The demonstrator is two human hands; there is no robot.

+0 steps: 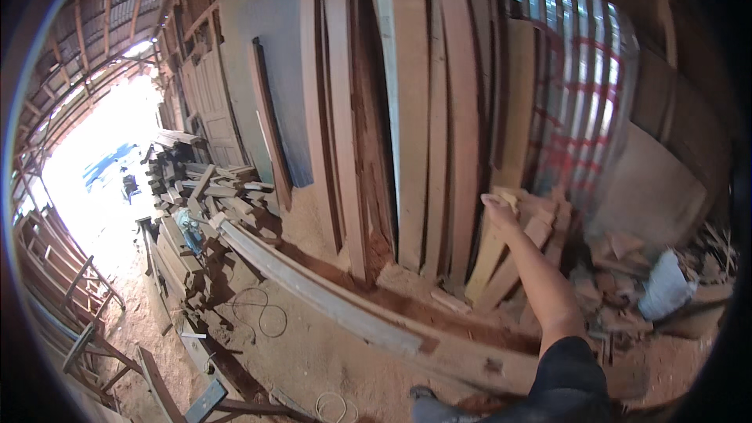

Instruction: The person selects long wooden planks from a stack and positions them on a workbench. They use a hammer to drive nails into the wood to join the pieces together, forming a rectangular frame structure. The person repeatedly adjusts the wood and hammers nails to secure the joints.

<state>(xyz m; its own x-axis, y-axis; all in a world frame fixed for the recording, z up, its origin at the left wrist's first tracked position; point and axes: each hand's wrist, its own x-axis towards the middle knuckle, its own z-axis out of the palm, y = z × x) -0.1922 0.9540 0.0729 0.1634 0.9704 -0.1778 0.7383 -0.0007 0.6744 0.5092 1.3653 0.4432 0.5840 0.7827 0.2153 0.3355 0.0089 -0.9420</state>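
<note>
Left of and below the corrugated metal sheet [586, 82], a short pale board [487, 260] is leaned steeply, its long axis slanted down-left from the right hand [501, 213]. Its upper end is overlapped by that nearer hand; whether the grip is closed cannot be told.

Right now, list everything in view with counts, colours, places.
Tall boards: many, brown, upright at centre
Short boards: several, light brown, right of centre
Panel: one, blue-grey, left of centre
Door: one, brown, upper left
Roof: one, greyish, upper left
Wood pile: one, brown, left
Long beam: one, grey-brown, lower centre
Metal sheet: one, silvery and red, upper right
Bag: one, whitish, lower right
Cord: count unclear, pale, lower left
Sleeve: one, dark, lower right
Right hand: one, bare, at the short boards
</note>
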